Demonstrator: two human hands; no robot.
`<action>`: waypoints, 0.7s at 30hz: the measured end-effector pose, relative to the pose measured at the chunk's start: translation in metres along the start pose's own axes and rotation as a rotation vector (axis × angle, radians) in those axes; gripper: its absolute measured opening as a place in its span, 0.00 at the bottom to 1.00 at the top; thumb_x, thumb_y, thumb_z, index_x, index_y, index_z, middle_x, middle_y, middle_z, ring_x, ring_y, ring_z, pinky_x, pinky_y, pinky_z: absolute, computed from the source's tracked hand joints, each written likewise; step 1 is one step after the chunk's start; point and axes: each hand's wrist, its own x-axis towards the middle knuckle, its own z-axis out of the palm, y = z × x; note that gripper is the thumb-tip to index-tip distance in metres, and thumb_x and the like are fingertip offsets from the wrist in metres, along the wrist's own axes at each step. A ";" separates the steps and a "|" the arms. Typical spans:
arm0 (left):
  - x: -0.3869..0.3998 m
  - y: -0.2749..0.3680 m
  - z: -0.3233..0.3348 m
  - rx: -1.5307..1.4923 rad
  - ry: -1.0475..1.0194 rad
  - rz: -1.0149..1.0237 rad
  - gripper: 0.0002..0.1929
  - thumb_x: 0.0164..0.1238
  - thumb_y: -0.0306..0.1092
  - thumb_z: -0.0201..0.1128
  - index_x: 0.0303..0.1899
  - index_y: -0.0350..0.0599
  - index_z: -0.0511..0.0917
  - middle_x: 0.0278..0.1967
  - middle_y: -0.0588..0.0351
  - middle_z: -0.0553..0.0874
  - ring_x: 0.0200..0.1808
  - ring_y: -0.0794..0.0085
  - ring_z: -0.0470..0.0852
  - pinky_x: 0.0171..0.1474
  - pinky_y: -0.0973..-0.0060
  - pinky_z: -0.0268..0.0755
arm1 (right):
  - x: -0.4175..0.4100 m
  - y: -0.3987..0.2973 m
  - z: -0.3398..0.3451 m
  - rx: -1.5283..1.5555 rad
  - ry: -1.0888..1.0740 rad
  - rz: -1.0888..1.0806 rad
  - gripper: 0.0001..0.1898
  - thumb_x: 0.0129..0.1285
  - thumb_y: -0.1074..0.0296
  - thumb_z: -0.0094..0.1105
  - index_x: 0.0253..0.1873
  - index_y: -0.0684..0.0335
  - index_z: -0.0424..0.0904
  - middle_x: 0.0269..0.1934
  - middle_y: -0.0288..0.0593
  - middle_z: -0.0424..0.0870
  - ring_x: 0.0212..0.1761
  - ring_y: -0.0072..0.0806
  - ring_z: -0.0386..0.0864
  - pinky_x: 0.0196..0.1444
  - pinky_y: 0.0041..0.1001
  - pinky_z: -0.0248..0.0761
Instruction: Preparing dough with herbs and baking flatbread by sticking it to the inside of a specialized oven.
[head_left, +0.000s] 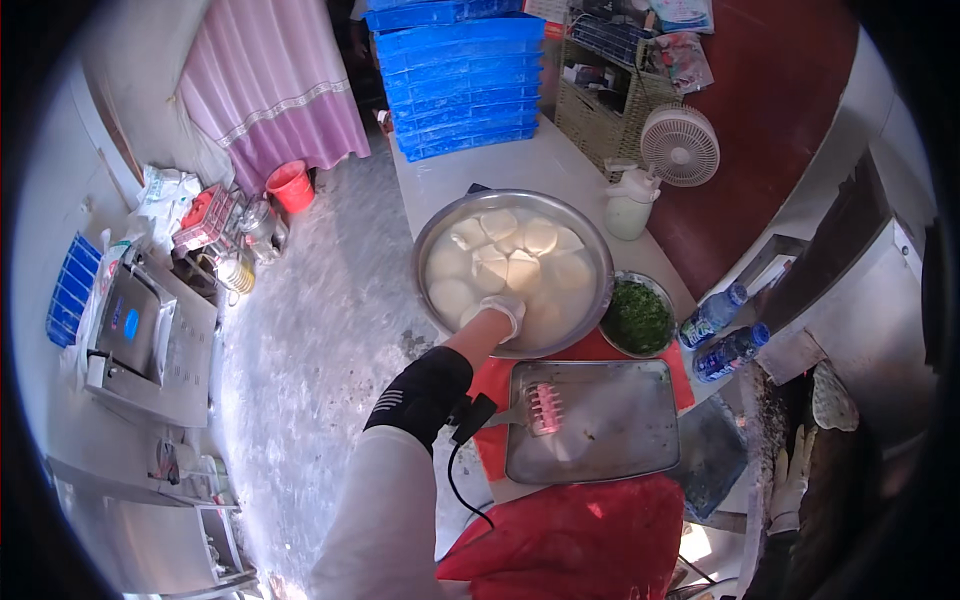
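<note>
My left hand (505, 319), in a thin whitish glove, reaches into a large metal basin (607, 281) of cloudy liquid. Its fingers are mostly hidden under the surface, so its grip cannot be told. Pale, rounded food pieces (523, 270) lie in the liquid, several in a bright patch beyond the hand. A black cuff wraps the wrist, with a black clip-like device (474, 418) and a cable beside it. Below the basin lies a shallow metal tray (622, 435); a pink ridged object (544, 409) is over its left part. My right hand is out of view.
Chopped greens (637, 315) fill a round metal dish right of the basin. Two blue-labelled bottles (729, 352) stand beyond it. Blue plastic crates (461, 82) are stacked at the table's far end. A white jug (632, 202) and fan (679, 146) are at the right; a red bucket (290, 186) stands on the floor.
</note>
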 end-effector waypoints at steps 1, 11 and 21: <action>-0.004 0.002 -0.001 0.001 0.002 -0.002 0.17 0.55 0.37 0.62 0.46 0.42 0.80 0.43 0.46 0.84 0.48 0.56 0.83 0.51 0.65 0.74 | 0.002 -0.004 -0.001 0.053 0.024 -0.034 0.26 0.69 0.67 0.45 0.70 0.65 0.55 0.72 0.55 0.49 0.72 0.48 0.51 0.71 0.38 0.47; 0.024 -0.022 0.064 -0.158 0.463 -0.087 0.12 0.57 0.36 0.60 0.40 0.41 0.82 0.41 0.44 0.84 0.44 0.53 0.83 0.45 0.64 0.76 | 0.014 -0.083 -0.011 0.023 -0.060 -0.305 0.34 0.65 0.57 0.50 0.71 0.64 0.50 0.70 0.58 0.51 0.72 0.50 0.52 0.70 0.39 0.49; -0.026 -0.031 -0.008 -2.205 0.421 -0.308 0.17 0.57 0.26 0.63 0.49 0.39 0.73 0.47 0.49 0.79 0.48 0.60 0.79 0.47 0.57 0.76 | -0.043 -0.010 0.008 0.178 -0.101 -0.202 0.33 0.64 0.63 0.54 0.70 0.68 0.53 0.69 0.59 0.55 0.68 0.55 0.56 0.69 0.37 0.51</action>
